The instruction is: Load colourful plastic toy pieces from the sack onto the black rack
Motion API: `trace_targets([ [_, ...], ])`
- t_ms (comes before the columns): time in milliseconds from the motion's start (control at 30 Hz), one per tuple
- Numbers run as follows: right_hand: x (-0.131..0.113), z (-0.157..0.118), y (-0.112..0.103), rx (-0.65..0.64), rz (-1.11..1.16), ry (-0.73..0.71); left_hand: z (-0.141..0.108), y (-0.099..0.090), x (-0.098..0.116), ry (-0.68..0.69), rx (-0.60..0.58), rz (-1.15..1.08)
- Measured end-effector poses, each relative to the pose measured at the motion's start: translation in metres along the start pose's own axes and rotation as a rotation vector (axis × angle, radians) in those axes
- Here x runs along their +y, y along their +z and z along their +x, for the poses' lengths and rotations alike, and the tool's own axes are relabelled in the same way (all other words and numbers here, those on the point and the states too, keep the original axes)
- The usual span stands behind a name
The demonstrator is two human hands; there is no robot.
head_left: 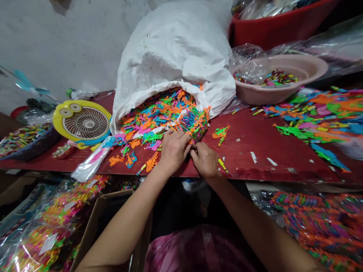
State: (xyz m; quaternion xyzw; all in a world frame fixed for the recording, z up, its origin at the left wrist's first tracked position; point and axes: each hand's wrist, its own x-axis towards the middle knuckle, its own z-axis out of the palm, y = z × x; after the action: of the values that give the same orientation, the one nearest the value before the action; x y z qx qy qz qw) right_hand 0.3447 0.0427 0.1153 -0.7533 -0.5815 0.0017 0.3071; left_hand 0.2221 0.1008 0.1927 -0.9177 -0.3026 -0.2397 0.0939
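My left hand (173,148) and my right hand (206,159) meet near the front edge of the red table (249,143). Both have their fingers curled inward and pinched, almost touching; whatever lies between the fingertips is hidden. Just beyond them is a dense row of small colourful plastic pieces (195,126), orange along its edge, at the mouth of a white sack (172,49). More loose gun-shaped plastic pieces (153,109) spill from the sack. Left of my left hand lie an orange piece (152,162) and several others. A small yellow-green stick (222,165) rests beside my right hand.
On the left stand a yellow fan (87,122) and a dark basin (42,145) of small parts. At right are a pink basin (283,94) and a heap of colourful pieces (323,113). Below the table edge are a cardboard box (95,217) and filled plastic bags (320,223).
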Motion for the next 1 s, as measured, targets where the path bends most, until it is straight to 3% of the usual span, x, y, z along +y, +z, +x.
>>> trace_targets([
  [133, 0.004, 0.003, 0.01, -0.002, -0.002, -0.003, 0.004, 0.003, -0.009, -0.053, 0.011, -0.038],
  [200, 0.006, 0.005, 0.013, 0.001, 0.006, -0.003, 0.001, 0.004, -0.012, -0.047, 0.088, -0.076],
  [300, 0.008, 0.008, 0.013, -0.015, 0.006, 0.006, -0.016, 0.011, -0.007, -0.127, 0.375, -0.126],
  [400, 0.006, 0.012, 0.011, -0.039, 0.009, -0.002, -0.045, 0.028, 0.009, -0.314, 0.618, -0.185],
  [467, 0.004, 0.013, 0.01, -0.055, -0.012, -0.014, -0.061, 0.044, 0.021, -0.387, 0.561, -0.3],
  [533, 0.004, 0.013, 0.008, -0.087, -0.025, -0.039, -0.071, 0.062, 0.03, -0.414, 0.431, -0.36],
  [667, 0.018, 0.015, -0.002, -0.16, 0.127, -0.087, -0.071, 0.084, 0.034, -0.516, 0.185, -0.293],
  [767, 0.046, 0.034, -0.012, -0.022, 0.256, 0.039, -0.064, 0.086, 0.032, -0.571, 0.049, -0.168],
  [867, 0.079, 0.071, -0.016, 0.168, 0.283, 0.142, -0.056, 0.083, 0.035, -0.576, 0.027, -0.091],
  [1000, 0.102, 0.117, -0.005, 0.066, 0.499, 0.134, -0.053, 0.079, 0.034, -0.601, -0.007, -0.047],
])
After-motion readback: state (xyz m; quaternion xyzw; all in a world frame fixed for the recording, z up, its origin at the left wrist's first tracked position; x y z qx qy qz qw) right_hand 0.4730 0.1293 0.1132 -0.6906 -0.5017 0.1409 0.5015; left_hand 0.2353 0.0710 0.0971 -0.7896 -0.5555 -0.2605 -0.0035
